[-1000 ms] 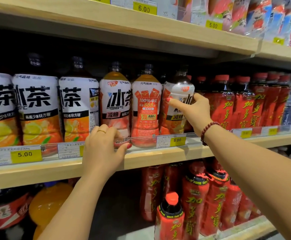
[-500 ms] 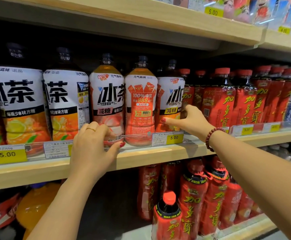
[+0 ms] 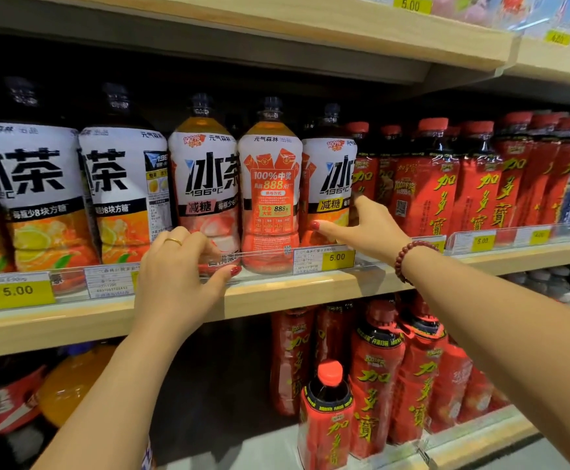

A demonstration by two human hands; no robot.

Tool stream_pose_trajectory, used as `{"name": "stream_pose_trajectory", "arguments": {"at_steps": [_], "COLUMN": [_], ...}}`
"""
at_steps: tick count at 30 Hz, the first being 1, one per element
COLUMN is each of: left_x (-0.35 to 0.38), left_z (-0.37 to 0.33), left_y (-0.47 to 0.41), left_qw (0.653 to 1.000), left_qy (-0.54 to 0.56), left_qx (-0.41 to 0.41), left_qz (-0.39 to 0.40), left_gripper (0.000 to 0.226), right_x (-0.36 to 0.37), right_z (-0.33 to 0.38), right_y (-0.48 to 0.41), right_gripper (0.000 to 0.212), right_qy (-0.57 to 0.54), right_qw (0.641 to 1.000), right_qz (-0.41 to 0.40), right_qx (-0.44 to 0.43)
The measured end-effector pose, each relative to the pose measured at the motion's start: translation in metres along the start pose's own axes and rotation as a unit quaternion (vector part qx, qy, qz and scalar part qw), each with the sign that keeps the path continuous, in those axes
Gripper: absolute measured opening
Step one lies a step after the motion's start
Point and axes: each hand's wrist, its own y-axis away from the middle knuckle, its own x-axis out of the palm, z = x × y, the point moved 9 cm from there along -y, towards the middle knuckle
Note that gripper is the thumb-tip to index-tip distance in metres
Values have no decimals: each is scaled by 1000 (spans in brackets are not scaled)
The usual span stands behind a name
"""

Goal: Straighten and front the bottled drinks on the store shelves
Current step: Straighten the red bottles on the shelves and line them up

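Large iced tea bottles with white labels stand in a row on the middle shelf (image 3: pixel 293 293). My right hand (image 3: pixel 365 228) grips the lower part of the rightmost iced tea bottle (image 3: pixel 331 174), thumb on its front and fingers on its right side; the bottle stands upright with its label facing out. To its left, a bottle with a red promotional label (image 3: pixel 270 184) faces forward. My left hand (image 3: pixel 175 276) is closed over the clear shelf rail (image 3: pixel 263 256), in front of the base of the peach iced tea bottle (image 3: pixel 205 178).
Red herbal tea bottles (image 3: pixel 477 184) crowd the shelf just right of my right hand. More red bottles (image 3: pixel 327 412) stand on the lower shelf, an orange bottle (image 3: pixel 73 385) at lower left. The upper shelf board (image 3: pixel 277 32) hangs close above the caps. Yellow price tags (image 3: pixel 338 257) line the rail.
My right hand slid from the rightmost iced tea bottle's upper label down to its lower part, and the tilted bottle now stands upright in the row. My left hand stayed on the rail.
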Motion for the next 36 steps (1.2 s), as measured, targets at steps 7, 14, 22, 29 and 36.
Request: {"name": "stream_pose_trajectory", "arguments": {"at_steps": [7, 14, 22, 29, 36], "left_x": [0, 2, 0, 1, 0], "left_z": [2, 4, 3, 3, 2], "left_y": [-3, -3, -2, 0, 3], "left_qw": [1000, 1000, 1000, 1000, 999], "left_qy": [11, 16, 19, 1, -27], "left_qx": [-7, -19, -21, -1, 21], "left_qz": [16, 14, 13, -3, -34], "left_gripper": [22, 25, 25, 29, 37], "right_x": [-22, -1, 96, 147, 175], "right_z": [19, 13, -86, -144, -159], "right_y": [41, 149, 200, 202, 208], "right_gripper": [54, 38, 54, 84, 91], "right_qy": [35, -49, -71, -35, 0], "right_qw": [996, 982, 995, 990, 992], "right_qz": [-59, -132, -26, 16, 15], "right_qx": [-49, -127, 60, 139, 127]}}
